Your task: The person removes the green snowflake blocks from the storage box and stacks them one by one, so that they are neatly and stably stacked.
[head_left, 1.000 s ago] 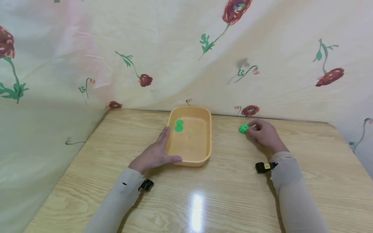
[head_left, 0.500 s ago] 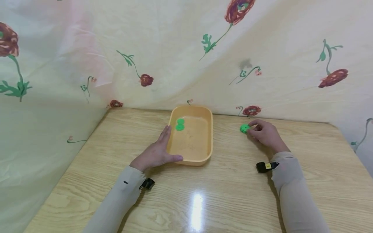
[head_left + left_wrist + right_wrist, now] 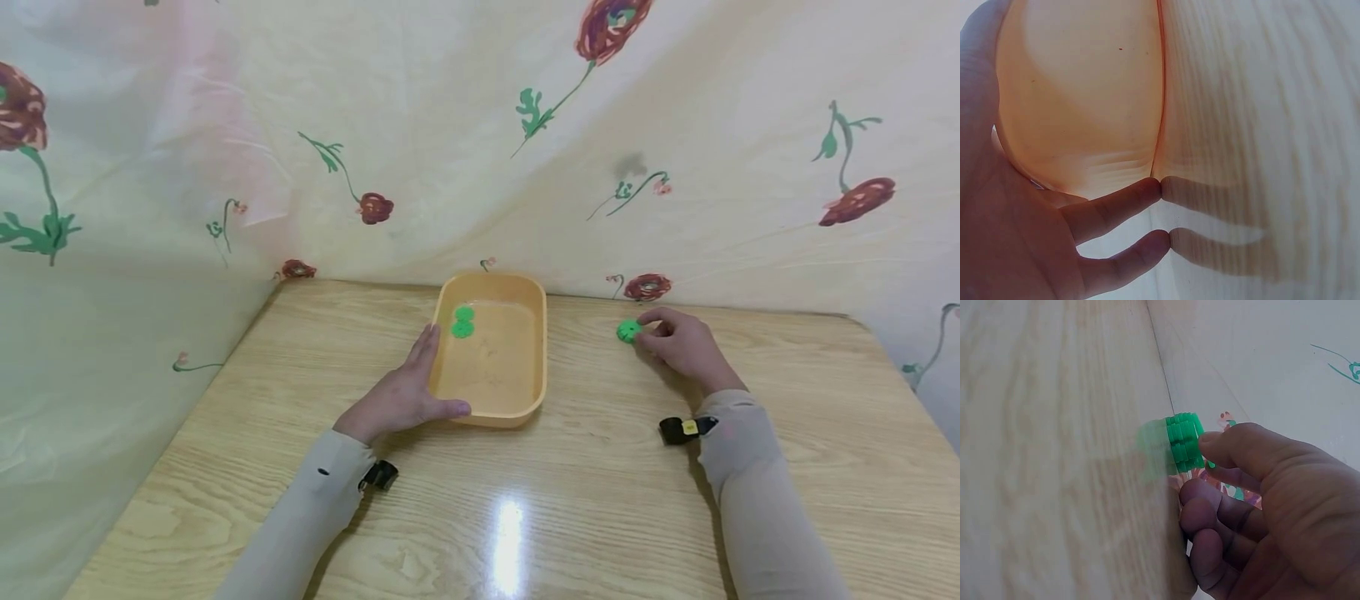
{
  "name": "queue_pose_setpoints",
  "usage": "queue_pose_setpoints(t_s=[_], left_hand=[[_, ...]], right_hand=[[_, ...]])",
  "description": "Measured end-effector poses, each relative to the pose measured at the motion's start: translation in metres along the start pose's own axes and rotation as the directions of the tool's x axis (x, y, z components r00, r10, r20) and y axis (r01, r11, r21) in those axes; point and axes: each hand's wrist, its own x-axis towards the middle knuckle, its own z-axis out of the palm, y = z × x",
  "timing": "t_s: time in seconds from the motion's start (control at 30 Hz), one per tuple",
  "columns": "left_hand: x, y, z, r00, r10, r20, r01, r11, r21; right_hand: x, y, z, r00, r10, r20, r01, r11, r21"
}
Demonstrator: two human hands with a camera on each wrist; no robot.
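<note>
One yellow tray [image 3: 542,350] stands on the wooden table [image 3: 585,500] and serves as reference for what follows. At its left side and near-left corner, the left hand [image 3: 401,400] is spread wide, fingers along the side and thumb at the near rim. Inside the tray, by its left side in the far half, lie two green discs [image 3: 462,329], close together, perhaps touching. Right of the tray, well apart from it, a green stack [image 3: 1183,442] of discs rests on the table. Beside it on the right, the right hand [image 3: 686,346] is narrowed, thumb and forefinger pinching the stack's top edge. Over the last second no piece changes place and both hands keep their positions; the work appears paused at this grip. Whether any disc is separated cannot be told.
</note>
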Motion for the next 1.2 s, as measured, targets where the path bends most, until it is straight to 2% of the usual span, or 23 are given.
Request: queue_pose_setpoints(t_s=[0.47, 0.87, 1.0, 1.2], left_hand=[[-0.002, 0.001, 0.0, 1.0, -0.014, -0.008, 0.014, 1.0, -0.007], [0.0, -0.001, 0.003, 1.0, -0.012, -0.007, 0.012, 1.0, -0.015], [0.001, -0.001, 0.002, 1.0, -0.006, -0.004, 0.006, 1.0, -0.022], [-0.002, -0.002, 0.003, 1.0, -0.007, -0.004, 0.007, 0.999, -0.034]], right_hand=[[0.002, 0.0, 0.0, 1.0, 0.008, -0.004, -0.008, 1.0, 0.012], [-0.007, -0.006, -0.008, 1.0, 0.021, -0.015, -0.02, 0.999, 0.049], [-0.01, -0.017, -0.015, 0.997, -0.008, -0.072, 0.016, 0.994, 0.111], [-0.01, -0.052, -0.017, 0.986, -0.093, -0.139, 0.119, 0.974, 0.192]])
